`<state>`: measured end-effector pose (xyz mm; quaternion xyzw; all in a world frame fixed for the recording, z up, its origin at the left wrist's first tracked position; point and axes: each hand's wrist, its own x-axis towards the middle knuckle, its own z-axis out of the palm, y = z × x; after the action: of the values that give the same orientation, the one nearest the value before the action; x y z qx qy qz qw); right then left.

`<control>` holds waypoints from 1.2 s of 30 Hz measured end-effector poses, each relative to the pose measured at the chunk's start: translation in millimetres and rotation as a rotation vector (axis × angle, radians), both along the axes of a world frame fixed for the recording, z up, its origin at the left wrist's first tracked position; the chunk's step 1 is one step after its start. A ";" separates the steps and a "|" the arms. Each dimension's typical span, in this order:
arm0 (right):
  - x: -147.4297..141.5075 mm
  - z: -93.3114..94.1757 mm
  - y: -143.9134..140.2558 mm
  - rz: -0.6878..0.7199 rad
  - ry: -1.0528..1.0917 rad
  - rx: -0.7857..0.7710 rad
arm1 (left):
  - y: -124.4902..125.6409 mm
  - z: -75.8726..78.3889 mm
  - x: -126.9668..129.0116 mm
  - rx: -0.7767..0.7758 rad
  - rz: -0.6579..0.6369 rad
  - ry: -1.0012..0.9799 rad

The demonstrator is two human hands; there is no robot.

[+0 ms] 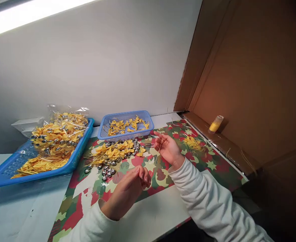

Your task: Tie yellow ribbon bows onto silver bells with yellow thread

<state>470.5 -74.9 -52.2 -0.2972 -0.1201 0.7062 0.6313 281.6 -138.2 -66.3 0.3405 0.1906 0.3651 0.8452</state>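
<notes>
- Head view: I am seeing a thin yellow thread [160, 145] running between the two hands above the patterned mat [213, 168]; it could be slipping out, because it is so fine.
- The left hand [133, 185] is curling nearly closed, pinching one end, I judge.
- The right hand [168, 148] is standing half open, fingers loose, the thread crossing it.
- The pile of bows and bells [115, 153] is lying just beyond both hands on the counter [24, 208].
</notes>
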 end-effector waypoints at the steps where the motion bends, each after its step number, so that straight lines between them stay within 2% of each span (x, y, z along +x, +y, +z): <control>1: 0.5 1.1 -0.2 -0.014 0.018 -0.020 | 0.3 -0.4 0.0 -0.016 -0.004 -0.022; 11: 3.0 5.0 1.2 -0.107 -0.009 -0.093 | 0.9 1.0 -1.2 -0.114 0.043 -0.084; 17: -2.0 3.1 -5.2 -0.031 -0.177 0.051 | 0.8 4.3 -0.3 -0.133 0.128 -0.002; 20: -3.9 1.6 -6.9 -0.036 -0.259 0.136 | 1.5 3.6 -0.2 -0.150 0.142 0.004; 24: -0.5 -1.2 -4.3 -0.164 -0.307 0.212 | 2.8 3.7 -0.5 -0.138 0.131 -0.031; 27: 5.5 -3.9 0.8 -0.264 -0.287 0.123 | 3.1 3.7 -1.9 -0.126 0.123 -0.036; 30: 10.3 -7.1 6.1 -0.292 -0.232 -0.003 | 2.7 2.8 -4.2 -0.063 0.121 -0.002; 32: 11.6 -9.1 8.3 -0.290 -0.210 -0.046 | 1.1 2.9 -5.4 0.033 0.103 0.072; 34: 11.7 -10.5 8.8 -0.284 -0.212 -0.052 | -2.3 4.3 -5.8 0.190 0.059 0.201; 36: 11.2 -10.9 7.9 -0.281 -0.216 -0.047 | -6.2 7.3 -5.1 0.382 -0.057 0.338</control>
<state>481.7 -66.9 -63.1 -0.3999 -0.1282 0.5777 0.7000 276.6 -144.4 -59.0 0.5555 0.2471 0.3086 0.7315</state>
